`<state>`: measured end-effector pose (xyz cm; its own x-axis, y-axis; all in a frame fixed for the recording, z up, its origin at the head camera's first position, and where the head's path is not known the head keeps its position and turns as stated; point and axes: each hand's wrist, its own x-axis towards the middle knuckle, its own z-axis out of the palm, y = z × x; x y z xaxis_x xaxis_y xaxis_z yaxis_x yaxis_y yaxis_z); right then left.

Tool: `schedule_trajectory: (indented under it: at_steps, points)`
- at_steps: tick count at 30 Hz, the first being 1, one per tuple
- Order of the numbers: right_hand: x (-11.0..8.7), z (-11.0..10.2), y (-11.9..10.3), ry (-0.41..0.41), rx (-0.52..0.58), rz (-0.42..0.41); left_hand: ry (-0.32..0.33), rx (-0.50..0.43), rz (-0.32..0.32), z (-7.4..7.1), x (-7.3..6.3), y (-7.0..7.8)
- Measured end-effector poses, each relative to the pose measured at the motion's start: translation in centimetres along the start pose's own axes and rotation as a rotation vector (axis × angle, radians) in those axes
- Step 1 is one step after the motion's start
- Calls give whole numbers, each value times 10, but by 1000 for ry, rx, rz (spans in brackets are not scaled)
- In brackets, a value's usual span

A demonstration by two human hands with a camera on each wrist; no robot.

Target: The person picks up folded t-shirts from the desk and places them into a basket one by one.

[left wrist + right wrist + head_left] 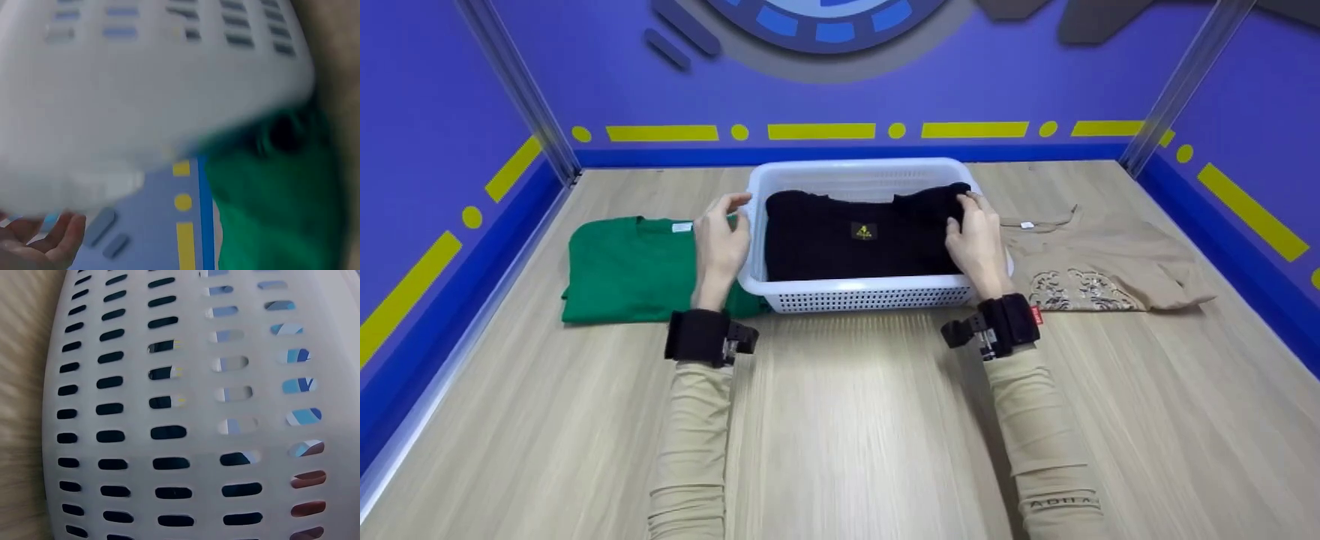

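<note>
A folded black shirt (817, 244) with a small yellow-printed label lies in a white plastic basket (877, 301). My left hand (721, 244) is at the basket's left rim, thumb and fingers spread apart with nothing between them. In the left wrist view, the left fingers (59, 242) show low at the left, beside the blurred basket wall (112, 90). My right hand (981, 236) reaches over the right rim, its fingertips at the shirt's right shoulder and the thumb apart from them. Only the perforated basket wall (197, 405) fills most of the right wrist view.
A folded green shirt (630, 270) lies left of the basket, partly behind the left hand. To the right lies a beige garment (1140, 255) with a patterned print. Blue panels (840, 105) with yellow marks stand behind and beside the wooden table (847, 435).
</note>
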<state>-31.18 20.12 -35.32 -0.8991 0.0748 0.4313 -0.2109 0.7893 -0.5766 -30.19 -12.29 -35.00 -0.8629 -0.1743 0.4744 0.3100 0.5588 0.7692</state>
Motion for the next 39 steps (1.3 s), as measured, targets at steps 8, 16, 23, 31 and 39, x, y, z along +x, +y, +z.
schedule_trajectory:
  at_steps: [8, 16, 23, 31, 39]
  points:
    - [-2, 0, -1, 29, 4, -33, -179, 292, -168, -20, 1, -26]
    - [0, 3, -3, 82, 106, -255, -483, 499, -378, -28, -5, -45]
    - [-6, -1, -18, -298, 216, -497, -677, 569, -508, -25, -7, -53]
    - [-14, 0, -33, -773, 179, -497, -742, 570, -538, -25, -7, -58]
    - [-15, 9, -33, -814, 83, -479, -758, 569, -555, -28, -9, -58]
